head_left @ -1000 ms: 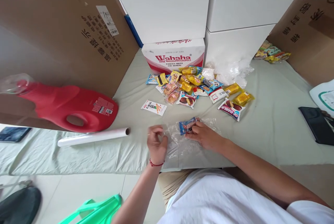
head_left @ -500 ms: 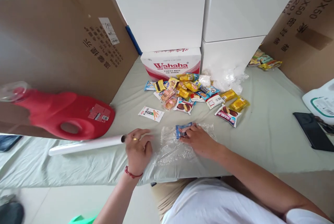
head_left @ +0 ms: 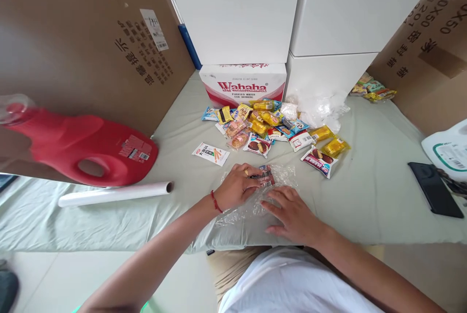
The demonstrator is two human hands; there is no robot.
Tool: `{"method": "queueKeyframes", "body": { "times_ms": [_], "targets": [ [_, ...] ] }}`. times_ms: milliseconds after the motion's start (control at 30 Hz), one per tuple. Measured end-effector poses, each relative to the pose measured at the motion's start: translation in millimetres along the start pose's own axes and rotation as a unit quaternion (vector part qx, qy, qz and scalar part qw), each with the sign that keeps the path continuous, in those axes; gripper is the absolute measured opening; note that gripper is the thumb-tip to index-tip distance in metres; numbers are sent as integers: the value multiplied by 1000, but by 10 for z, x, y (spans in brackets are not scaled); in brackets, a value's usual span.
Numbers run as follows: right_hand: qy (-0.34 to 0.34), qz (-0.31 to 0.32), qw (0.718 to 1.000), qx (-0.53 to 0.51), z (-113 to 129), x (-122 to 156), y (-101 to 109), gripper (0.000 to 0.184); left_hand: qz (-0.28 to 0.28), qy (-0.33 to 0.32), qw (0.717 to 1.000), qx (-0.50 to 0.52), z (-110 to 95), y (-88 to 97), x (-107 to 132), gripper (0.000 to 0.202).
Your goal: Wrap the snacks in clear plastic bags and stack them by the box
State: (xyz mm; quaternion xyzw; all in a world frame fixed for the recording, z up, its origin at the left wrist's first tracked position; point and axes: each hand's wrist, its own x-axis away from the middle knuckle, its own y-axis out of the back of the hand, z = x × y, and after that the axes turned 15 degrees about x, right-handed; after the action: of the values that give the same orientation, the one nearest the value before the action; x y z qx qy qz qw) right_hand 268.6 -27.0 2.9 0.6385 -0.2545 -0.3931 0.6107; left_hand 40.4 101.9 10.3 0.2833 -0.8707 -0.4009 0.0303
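A small dark blue and reddish snack packet [head_left: 267,176] lies on a sheet of clear plastic wrap [head_left: 286,175] near the table's front edge. My left hand [head_left: 238,186] reaches in from the left, thumb and fingers closed on the packet's left end. Just to the right and nearer my body, my right hand [head_left: 294,213] is open, fingers spread over the wrap, apart from the packet. A white snack packet with a picture of sticks [head_left: 210,153] lies beyond my left hand.
A pile of wrapped snacks [head_left: 259,123] sits before the Wahaba-style red and white carton [head_left: 242,84]. At left are a red jug [head_left: 105,150] and a white roll [head_left: 116,194]. A black phone [head_left: 436,189] and white bottle [head_left: 450,150] are at right.
My left hand has moved right from beside the roll onto the packet. My right hand has let go of the packet and drawn back toward me. The packet now shows more red.
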Motion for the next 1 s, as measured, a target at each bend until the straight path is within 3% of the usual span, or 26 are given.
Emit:
{"method": "queueKeyframes", "body": {
  "times_ms": [133,233,333,433,533,633,700,767,833,867,933,1000],
  "targets": [
    [-30,-91,995,14,89,86,-231,15,-9,-6,1000,5,28,-29,1,24],
    [-33,-126,990,-55,32,-26,-178,14,-5,-9,1000,11,34,-21,-7,23],
    [-91,-129,982,-103,-131,-265,-33,19,7,-16,1000,15,-2,-2,-19,23],
    [-171,-72,978,-100,-310,-569,14,23,17,-24,999,32,-45,9,-62,27],
    [-193,40,978,-72,-408,-834,-46,24,21,-12,995,94,4,71,-99,35],
    [-207,113,971,-28,-393,-986,-116,26,13,58,972,226,165,241,-6,35],
    [-213,128,968,-4,-348,-1024,-143,29,-57,150,933,322,270,369,171,30],
    [-215,136,967,10,-308,-1032,-159,30,-182,222,868,406,315,437,415,32],
    [-215,141,966,15,-288,-1025,-176,31,-285,230,811,455,292,405,662,48],
    [-214,142,966,15,-286,-1019,-186,30,-311,222,808,447,265,353,761,57],
    [-211,139,967,10,-292,-1001,-213,28,-333,214,849,349,220,215,872,72],
    [-202,127,971,-2,-304,-976,-245,27,-353,227,882,214,235,99,845,64]
  ]
}}
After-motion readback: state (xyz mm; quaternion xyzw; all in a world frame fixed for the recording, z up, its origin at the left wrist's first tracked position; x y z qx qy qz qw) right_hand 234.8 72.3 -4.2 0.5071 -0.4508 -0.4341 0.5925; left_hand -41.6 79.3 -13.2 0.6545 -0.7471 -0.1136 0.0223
